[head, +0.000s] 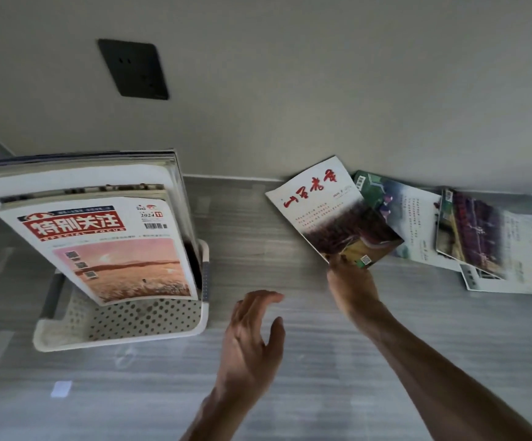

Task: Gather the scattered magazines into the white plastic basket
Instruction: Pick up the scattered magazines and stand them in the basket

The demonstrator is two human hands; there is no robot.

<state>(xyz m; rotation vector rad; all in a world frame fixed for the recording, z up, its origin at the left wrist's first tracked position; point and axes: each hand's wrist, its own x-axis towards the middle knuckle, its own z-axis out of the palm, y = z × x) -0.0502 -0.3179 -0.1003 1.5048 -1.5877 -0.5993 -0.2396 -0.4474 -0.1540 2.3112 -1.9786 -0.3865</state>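
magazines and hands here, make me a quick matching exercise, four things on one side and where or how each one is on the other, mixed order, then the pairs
Things:
1. right hand
2. left hand
3. pink sunset magazine
4. white basket

States:
A. open, holding nothing
B. on the floor at left, magazines inside
C. standing in the basket, front of the stack
D. gripping the red-script magazine by its lower edge

Pairs: 1-D, 2-A, 3-C, 4-B

A home room, likely: grey wood-grain floor (258, 224), plain wall (322, 74) with a dark socket (133, 69), scattered magazines (449, 227).
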